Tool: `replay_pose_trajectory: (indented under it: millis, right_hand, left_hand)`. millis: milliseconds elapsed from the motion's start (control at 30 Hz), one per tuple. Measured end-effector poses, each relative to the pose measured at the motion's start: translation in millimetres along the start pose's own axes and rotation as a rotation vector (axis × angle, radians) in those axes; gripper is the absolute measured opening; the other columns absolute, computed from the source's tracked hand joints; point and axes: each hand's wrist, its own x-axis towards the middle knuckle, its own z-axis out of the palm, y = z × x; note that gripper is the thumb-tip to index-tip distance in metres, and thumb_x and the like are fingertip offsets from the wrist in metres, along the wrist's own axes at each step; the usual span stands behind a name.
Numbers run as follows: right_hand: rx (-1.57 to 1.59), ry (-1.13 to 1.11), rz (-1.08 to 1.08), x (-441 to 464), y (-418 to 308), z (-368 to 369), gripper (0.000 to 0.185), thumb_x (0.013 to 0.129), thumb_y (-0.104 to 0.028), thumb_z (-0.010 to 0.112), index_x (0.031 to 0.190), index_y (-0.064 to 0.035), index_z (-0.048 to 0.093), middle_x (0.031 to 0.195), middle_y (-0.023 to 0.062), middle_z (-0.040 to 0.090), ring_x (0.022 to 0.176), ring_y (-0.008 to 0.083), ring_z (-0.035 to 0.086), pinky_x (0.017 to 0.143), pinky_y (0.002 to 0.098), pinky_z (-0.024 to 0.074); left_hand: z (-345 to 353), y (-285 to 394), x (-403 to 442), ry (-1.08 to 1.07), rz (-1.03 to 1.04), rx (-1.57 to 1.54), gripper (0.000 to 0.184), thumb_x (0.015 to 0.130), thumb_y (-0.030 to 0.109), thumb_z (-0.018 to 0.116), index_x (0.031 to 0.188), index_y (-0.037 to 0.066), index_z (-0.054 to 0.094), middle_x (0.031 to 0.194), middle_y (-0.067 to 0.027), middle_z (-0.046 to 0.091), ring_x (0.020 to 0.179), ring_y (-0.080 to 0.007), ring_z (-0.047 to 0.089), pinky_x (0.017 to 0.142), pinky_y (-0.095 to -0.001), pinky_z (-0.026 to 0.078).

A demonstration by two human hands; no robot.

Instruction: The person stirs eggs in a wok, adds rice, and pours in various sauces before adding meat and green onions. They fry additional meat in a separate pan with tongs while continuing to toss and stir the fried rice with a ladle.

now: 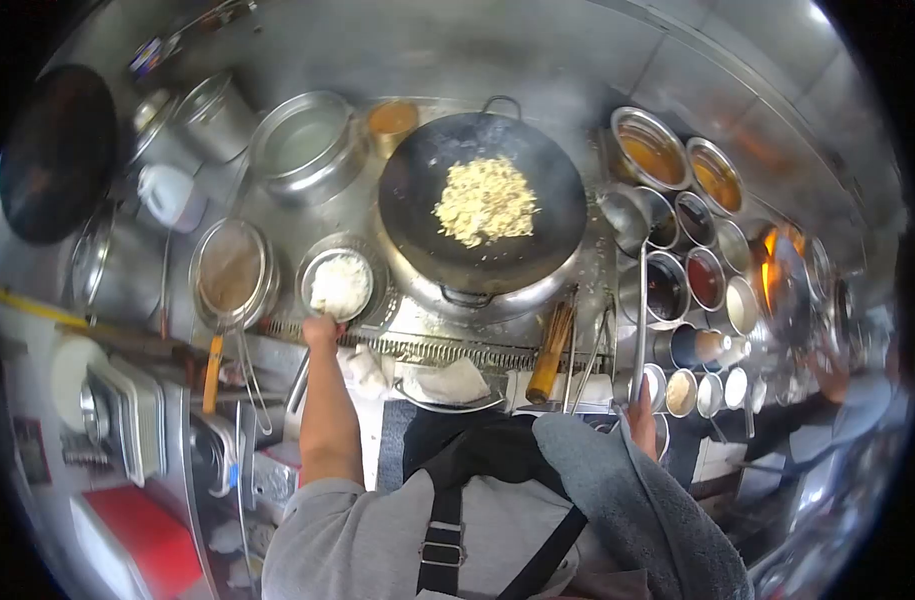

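Observation:
My left hand (pixel 322 332) is closed at the near rim of a metal bowl (pixel 379 284) that holds white food, probably rice (pixel 340 284). My right hand (pixel 641 412) is wrapped round the long handle of a ladle (pixel 625 222), whose bowl end lies by the sauce pots. Between and beyond my hands stands a large black wok (pixel 407 215). Chopped yellowish food (pixel 487 202), perhaps egg, lies in its middle; neither hand touches the wok.
Sauce pots (pixel 704 278) crowd the right side. Farther right, flames rise around another wok (pixel 777 290), near another person's hand (pixel 827 372). A large pot (pixel 302 145) and a strainer (pixel 230 270) stand left. A bamboo brush (pixel 547 370) lies in front.

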Motion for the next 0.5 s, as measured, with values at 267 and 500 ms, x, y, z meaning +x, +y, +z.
replay_pose_trajectory:
  millis: [267, 500]
  right_hand:
    - [-0.29, -0.027, 0.266, -32.7, 65.8, 76.1, 0.081, 0.09, -0.013, 0.054, 0.152, -0.0126, 0.002, 0.111, 0.0284, 0.06, 0.08, 0.0458, 0.061, 0.069, 0.0494, 0.049]
    - [-0.813, -0.244, 0.186, -31.3, 66.8, 104.9, 0.054, 0.085, -0.015, 0.059, 0.136, -0.004, 0.043, 0.145, 0.0194, 0.035, 0.112, 0.0426, 0.051, 0.086, 0.0465, 0.0496]
  left_hand:
    - [-14.0, 127.7, -55.8, -0.194, 0.304, 0.257, 0.027, 0.078, -0.002, 0.05, 0.104, -0.001, 0.058, 0.087, -0.0109, 0.063, 0.064, -0.0159, 0.062, 0.046, -0.0272, 0.051]
    - [129.9, 255.2, -74.6, -0.51, 0.831, 0.542, 0.015, 0.085, 0.003, 0.056, 0.099, 0.0, 0.057, 0.092, -0.0145, 0.065, 0.068, -0.0241, 0.064, 0.059, -0.0342, 0.054]
